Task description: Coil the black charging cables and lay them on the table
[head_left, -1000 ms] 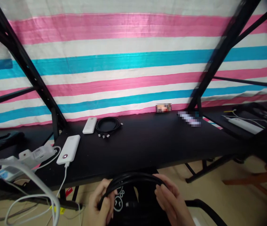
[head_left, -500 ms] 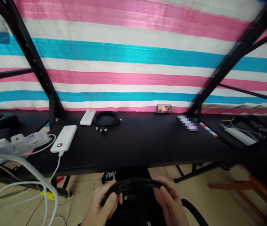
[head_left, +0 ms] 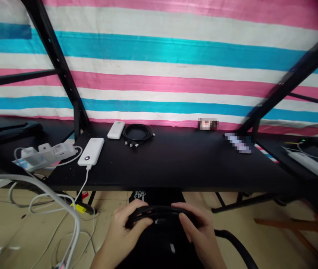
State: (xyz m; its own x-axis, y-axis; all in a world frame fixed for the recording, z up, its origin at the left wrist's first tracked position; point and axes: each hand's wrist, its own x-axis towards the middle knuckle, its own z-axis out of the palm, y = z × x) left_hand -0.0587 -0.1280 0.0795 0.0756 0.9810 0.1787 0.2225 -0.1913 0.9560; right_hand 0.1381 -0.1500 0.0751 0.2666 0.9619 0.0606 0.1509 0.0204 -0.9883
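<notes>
Over my lap, both hands grip a coil of black cable (head_left: 161,210), which spans between them as a bundled arc. My left hand (head_left: 127,226) is closed around the coil's left end, its thumb lying along the near side. Closed on the other end is my right hand (head_left: 200,228), fingers over the top and thumb in front. Beyond, on the black table (head_left: 170,168), lies another black cable coil (head_left: 138,141) with several pale connectors. A white power bank (head_left: 116,130) sits next to it. A larger white power bank (head_left: 94,149) lies nearer, with a white cable plugged in.
At left are a white power strip (head_left: 47,157) and tangled white cables (head_left: 44,183) hanging past the table edge. Two pixelated items, a small one (head_left: 208,124) and a longer one (head_left: 237,143), lie at the back right. Black metal struts (head_left: 52,52) flank the table before a striped sheet (head_left: 161,52).
The view has shifted, so the table things appear farther right and higher. Both hands still hold the cable coil; my left thumb now stretches farther along it.
</notes>
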